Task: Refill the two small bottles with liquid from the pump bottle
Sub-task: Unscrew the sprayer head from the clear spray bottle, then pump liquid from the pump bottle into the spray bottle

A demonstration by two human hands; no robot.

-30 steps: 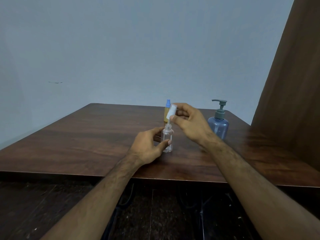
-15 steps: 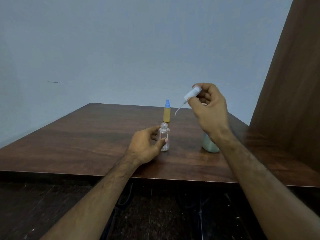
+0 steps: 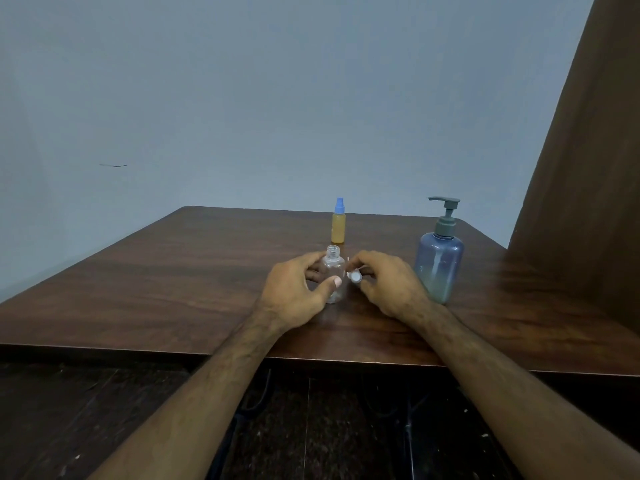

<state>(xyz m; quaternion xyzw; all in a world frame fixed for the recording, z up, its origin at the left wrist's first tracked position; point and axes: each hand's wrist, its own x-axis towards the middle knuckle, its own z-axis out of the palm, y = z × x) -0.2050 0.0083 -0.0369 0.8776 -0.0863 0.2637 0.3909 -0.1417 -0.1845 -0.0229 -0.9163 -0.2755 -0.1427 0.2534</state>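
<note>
Both our hands worked low on the table point(image 3: 173, 289): left hand point(image 3: 294, 292) fingers wrapped the uncapped clear bottle point(image 3: 334, 275) to steady it upright. Right hand point(image 3: 388, 289) fingers pinched its white spray cap point(image 3: 355, 277) just beside, probably to set it down clear of the pump bottle point(image 3: 439, 261).

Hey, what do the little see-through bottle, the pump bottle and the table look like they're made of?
Small clear bottle: likely glossy transparent plastic; the hand shows through it. Pump bottle: translucent blue plastic, matte grey pump. Table: dark wood or wood-look laminate, semi-gloss, with grain streaks and soft reflections.

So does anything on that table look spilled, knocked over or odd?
Nothing stands out. The clear bottle is open, its white cap in the right hand. The yellow bottle and pump bottle stand upright.
</note>
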